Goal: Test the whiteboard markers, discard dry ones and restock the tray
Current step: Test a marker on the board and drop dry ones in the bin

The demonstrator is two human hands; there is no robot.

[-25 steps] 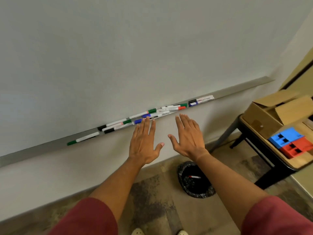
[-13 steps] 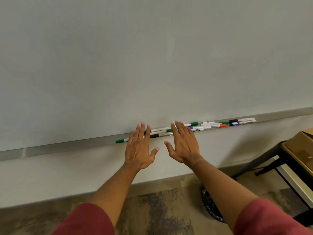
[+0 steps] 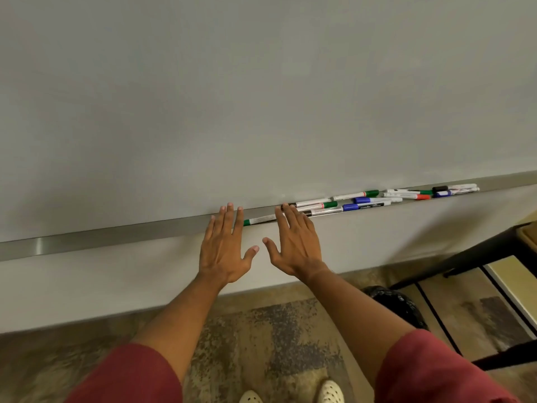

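Note:
A blank whiteboard (image 3: 261, 97) fills the upper view. Along its lower edge runs a metal tray (image 3: 116, 234) with several capped markers (image 3: 363, 203) lying in its right half, with green, blue, black and red caps. A green-capped marker (image 3: 258, 220) lies at the left end of the row, between my hands. My left hand (image 3: 225, 245) is held flat with straight fingers, the fingertips over the tray's front edge. My right hand (image 3: 296, 242) is also flat and spread, its fingertips at the nearest markers. Neither hand holds anything.
A black bin (image 3: 398, 303) stands on the floor below the tray, to the right of my right arm. A dark table frame (image 3: 465, 257) and a tabletop corner (image 3: 529, 237) sit at the right edge. My white shoes (image 3: 329, 392) show at the bottom.
The view has swung up and to the left, so the cardboard box and the blue and red blocks are out of sight. Both hands stay flat and spread before the tray.

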